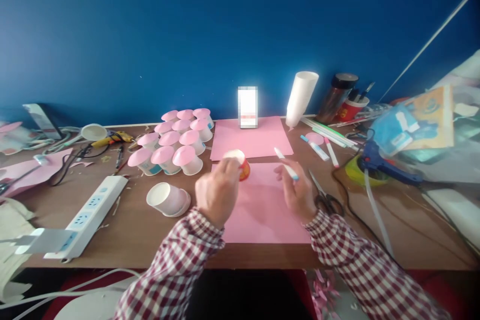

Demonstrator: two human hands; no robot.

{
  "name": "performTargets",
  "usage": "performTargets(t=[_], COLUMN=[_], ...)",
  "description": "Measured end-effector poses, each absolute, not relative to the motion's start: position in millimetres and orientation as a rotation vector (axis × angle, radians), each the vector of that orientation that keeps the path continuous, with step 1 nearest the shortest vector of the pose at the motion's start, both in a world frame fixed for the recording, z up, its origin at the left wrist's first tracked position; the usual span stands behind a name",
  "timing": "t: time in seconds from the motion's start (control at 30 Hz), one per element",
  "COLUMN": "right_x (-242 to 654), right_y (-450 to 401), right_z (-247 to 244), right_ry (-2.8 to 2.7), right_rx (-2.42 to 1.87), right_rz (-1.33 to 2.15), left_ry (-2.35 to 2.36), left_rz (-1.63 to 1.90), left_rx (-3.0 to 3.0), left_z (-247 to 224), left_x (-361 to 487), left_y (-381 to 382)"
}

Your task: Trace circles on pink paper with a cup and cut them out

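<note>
My left hand (217, 191) is closed around the near side of a paper cup (244, 167) with a red and orange side, above the front pink sheet (258, 215). To the right, my right hand (298, 187) holds a white marker (286, 165) with a blue end, its fingers wrapped round it. A second pink sheet (258, 144) lies behind the first. On the left, several white cups topped with pink paper discs (185, 156) stand in rows. A white cup (165, 197) lies tilted in front of them.
A power strip (92, 215) lies at the left. Scissors (328, 202), markers (315, 148) and a blue glue gun (390, 167) are on the right. Along the wall stand a cup stack (302, 97) and a dark bottle (335, 97). Cables cross both sides.
</note>
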State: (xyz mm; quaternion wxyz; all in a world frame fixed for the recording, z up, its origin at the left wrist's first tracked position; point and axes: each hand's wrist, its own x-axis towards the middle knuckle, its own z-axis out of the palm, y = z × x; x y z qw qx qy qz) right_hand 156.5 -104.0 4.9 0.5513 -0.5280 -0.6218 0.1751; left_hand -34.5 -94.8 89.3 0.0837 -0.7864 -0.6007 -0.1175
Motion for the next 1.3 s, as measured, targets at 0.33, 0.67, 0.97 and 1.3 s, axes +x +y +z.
performTargets(t=[0.33, 0.67, 0.97, 1.3], right_x=[162, 161, 135, 118], right_y=[-99, -90, -77, -64], right_z=[3, 5, 26, 26], right_ry=[-1.346, -1.221, -1.521, -1.520], right_rx=[-1.377, -1.313, -1.318, -1.289], right_rz=[0.323, 0.534, 0.608, 0.548], left_ry=[-1.533, -0.599, -0.557, -0.633], left_rz=[-0.375, -1.347, -1.638, -1.590], left_rx=[-2.622, -2.635, -2.669, -2.878], left_z=[57, 37, 3, 0], left_x=[13, -2, 8, 8], left_y=[-97, -95, -97, -117])
